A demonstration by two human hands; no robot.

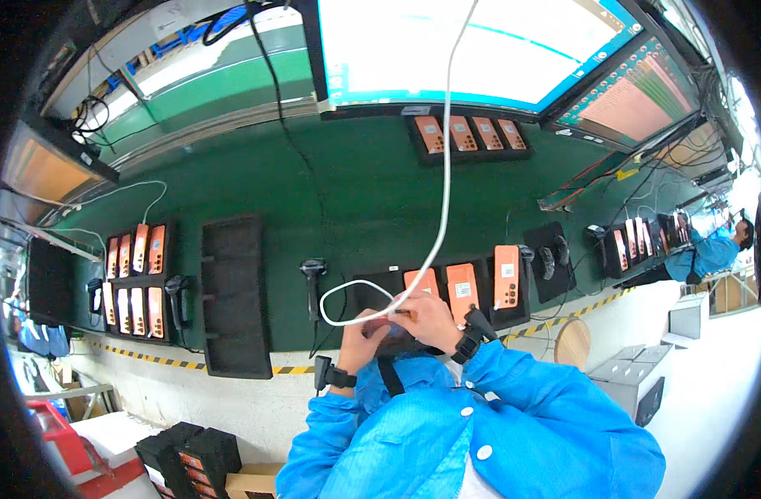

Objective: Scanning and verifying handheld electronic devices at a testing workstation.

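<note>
In front of my chest, my left hand [361, 346] is closed on a dark reddish phone [380, 325], mostly hidden by the fingers. Beside it, my right hand [431, 321] is pinched at the phone's upper edge, on the end of a white cable [444, 191]. That cable hangs from above and makes a loop left of the fingers; whether its plug sits in the phone is hidden. Just beyond my hands lies a black tray [367, 293] with orange phones in it: one [421, 281] partly behind my right hand, a labelled one [462, 289] and another [506, 277] with its cameras showing.
Left of my hands stands a black scanner [312, 279], then a long black tray [232, 299] and trays of orange phones [140, 250]. A large monitor [447, 62] and another phone tray [472, 155] are at the back. A person in blue [713, 249] works far right.
</note>
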